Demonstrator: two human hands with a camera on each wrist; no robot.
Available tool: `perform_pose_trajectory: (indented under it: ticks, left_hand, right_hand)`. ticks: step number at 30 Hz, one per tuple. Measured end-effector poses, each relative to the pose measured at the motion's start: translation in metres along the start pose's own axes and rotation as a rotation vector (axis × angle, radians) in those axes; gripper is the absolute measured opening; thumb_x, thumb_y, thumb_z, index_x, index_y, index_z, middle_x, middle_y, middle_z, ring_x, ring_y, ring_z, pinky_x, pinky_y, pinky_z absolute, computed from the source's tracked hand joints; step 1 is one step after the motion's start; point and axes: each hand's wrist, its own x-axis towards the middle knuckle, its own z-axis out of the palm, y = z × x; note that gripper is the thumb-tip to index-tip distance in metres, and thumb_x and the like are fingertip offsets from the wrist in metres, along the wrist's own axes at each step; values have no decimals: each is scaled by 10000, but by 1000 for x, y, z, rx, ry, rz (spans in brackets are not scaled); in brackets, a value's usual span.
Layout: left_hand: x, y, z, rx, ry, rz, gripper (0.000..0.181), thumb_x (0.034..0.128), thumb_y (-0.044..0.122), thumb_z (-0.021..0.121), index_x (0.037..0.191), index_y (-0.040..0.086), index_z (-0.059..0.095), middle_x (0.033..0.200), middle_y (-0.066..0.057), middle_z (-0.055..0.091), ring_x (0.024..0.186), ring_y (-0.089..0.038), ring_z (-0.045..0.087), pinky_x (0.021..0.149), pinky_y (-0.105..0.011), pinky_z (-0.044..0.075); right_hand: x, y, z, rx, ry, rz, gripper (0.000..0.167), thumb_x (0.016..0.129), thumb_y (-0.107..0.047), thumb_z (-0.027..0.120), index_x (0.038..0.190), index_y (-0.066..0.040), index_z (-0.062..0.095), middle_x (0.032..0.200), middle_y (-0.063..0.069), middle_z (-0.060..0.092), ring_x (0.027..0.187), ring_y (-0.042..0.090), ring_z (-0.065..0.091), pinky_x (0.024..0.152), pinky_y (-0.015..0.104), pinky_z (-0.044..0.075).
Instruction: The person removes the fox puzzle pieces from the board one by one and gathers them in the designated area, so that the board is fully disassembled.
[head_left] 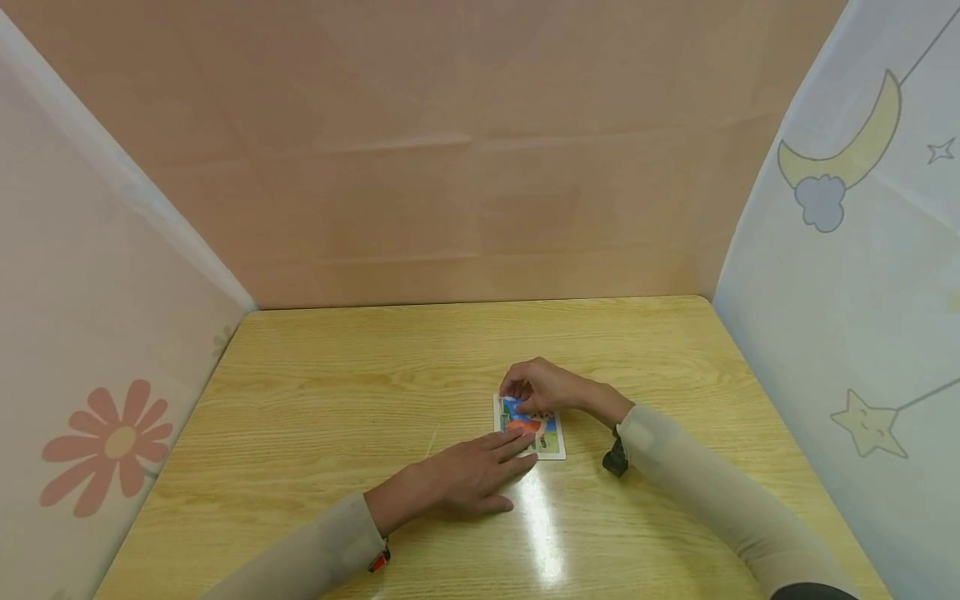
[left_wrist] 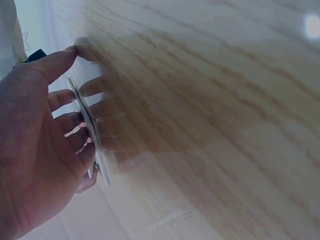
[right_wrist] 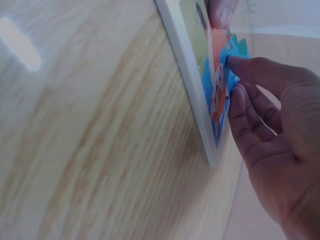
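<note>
- Board [head_left: 555, 456]: flat on the worktop [head_left: 337, 392], right of centre in head view. Looks like a jigsaw: white rim, orange animal [right_wrist: 218, 95] in the picture.
- Left hand [head_left: 480, 475]: fingers straight and slightly spread, fingertips on the board's near-left part, thumb off it. Nothing gripped; reads as steadying.
- Right hand [head_left: 547, 387]: fingers curled, thumb and fingertips nipping a blue-green piece [right_wrist: 235, 49] at the board's far side.
- Piece sits at the picture face, wavy edge poking up past the thumb. Can't tell if any of it is seated.
- Step in hand, best guess: working that piece at its slot. Fitting or prising out, one moment doesn't settle it.
- Next move calls for a light pinch, left fingertips keeping the board from sliding, piece kept level with its slot.
- Risk: tilted piece snags its neighbours, or left fingers block the slot.
</note>
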Motion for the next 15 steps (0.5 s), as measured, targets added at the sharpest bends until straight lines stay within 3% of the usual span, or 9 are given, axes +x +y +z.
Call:
perform_pose_trajectory:
  ticks: [15]
  left_hand:
    - [0, 0, 0, -19, 3, 1, 718, 1111, 522, 466, 1692, 147, 277, 1772, -79, 180, 1631, -244, 187, 1307, -355, 230]
  right_hand:
    - [-2, 0, 3, 30, 42, 6, 262, 885, 15, 829, 1127, -47, 753, 1021, 20, 723, 915, 123, 686, 809, 288, 612]
